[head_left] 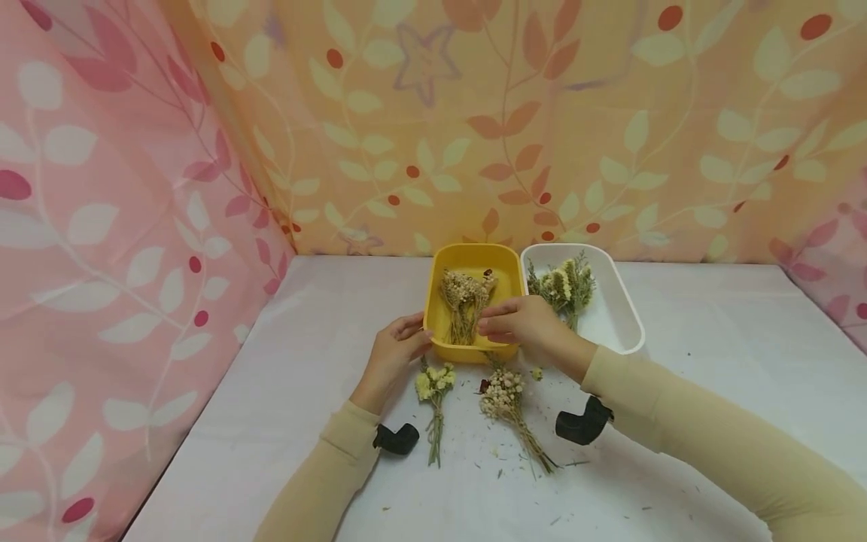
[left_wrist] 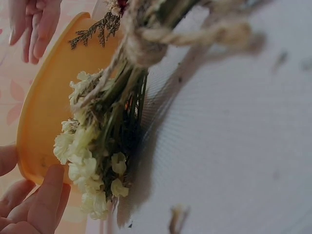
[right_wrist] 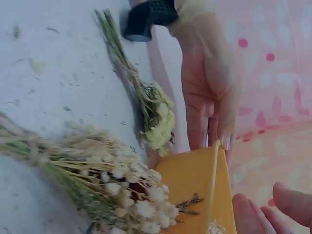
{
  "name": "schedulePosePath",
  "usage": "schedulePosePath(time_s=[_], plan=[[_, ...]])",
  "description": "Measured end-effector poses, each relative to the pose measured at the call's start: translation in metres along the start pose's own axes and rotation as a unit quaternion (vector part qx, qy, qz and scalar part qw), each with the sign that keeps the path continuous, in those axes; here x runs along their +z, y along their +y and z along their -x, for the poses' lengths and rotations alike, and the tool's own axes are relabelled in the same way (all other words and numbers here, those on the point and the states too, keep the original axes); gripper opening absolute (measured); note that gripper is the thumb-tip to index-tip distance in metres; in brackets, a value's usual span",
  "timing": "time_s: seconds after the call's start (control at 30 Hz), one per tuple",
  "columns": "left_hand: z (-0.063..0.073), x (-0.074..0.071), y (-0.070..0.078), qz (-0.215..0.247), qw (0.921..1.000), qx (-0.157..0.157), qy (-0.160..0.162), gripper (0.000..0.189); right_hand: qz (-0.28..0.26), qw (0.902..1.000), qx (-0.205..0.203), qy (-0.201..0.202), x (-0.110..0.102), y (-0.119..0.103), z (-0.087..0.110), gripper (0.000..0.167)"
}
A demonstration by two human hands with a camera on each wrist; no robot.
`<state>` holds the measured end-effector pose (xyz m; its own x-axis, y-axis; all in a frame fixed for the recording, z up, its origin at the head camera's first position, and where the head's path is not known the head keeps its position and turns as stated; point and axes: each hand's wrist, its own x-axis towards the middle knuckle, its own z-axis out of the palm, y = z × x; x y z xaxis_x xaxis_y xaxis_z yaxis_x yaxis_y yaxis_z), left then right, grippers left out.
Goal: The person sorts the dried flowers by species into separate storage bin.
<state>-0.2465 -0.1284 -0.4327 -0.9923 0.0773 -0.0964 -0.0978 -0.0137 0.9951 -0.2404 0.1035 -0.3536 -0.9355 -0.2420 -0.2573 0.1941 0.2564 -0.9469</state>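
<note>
A yellow tray [head_left: 501,260] holds small bunches of dried flowers [head_left: 463,290] tied with stems together. My left hand [head_left: 393,354] grips its left wall near the front corner, with fingers against the outside and the thumb by the rim. Over the right side of the tray, my right hand [head_left: 524,324] hovers with fingers extended and the thumb apart in the right wrist view; nothing shows in it. In front of the tray lie a twine-tied bunch of pale yellow flowers [head_left: 435,384] and a bunch of white flowers [head_left: 504,395] with a dark red bloom.
A white tray [head_left: 616,301] stands against the yellow one's right side, holding yellow flowers with green sprigs [head_left: 569,286]. Bits of stem and leaf are scattered over the white tabletop [head_left: 515,497]. Patterned cloth [head_left: 420,150] hangs behind and at the sides.
</note>
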Motion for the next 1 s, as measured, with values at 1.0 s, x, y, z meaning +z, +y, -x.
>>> schedulePosePath(time_s=[1.0], plan=[[0.001, 0.002, 0.001, -0.008, 0.9999, 0.004, 0.007, 0.047, -0.022, 0.9991, -0.003, -0.037, -0.03, 0.023, 0.083, 0.05]])
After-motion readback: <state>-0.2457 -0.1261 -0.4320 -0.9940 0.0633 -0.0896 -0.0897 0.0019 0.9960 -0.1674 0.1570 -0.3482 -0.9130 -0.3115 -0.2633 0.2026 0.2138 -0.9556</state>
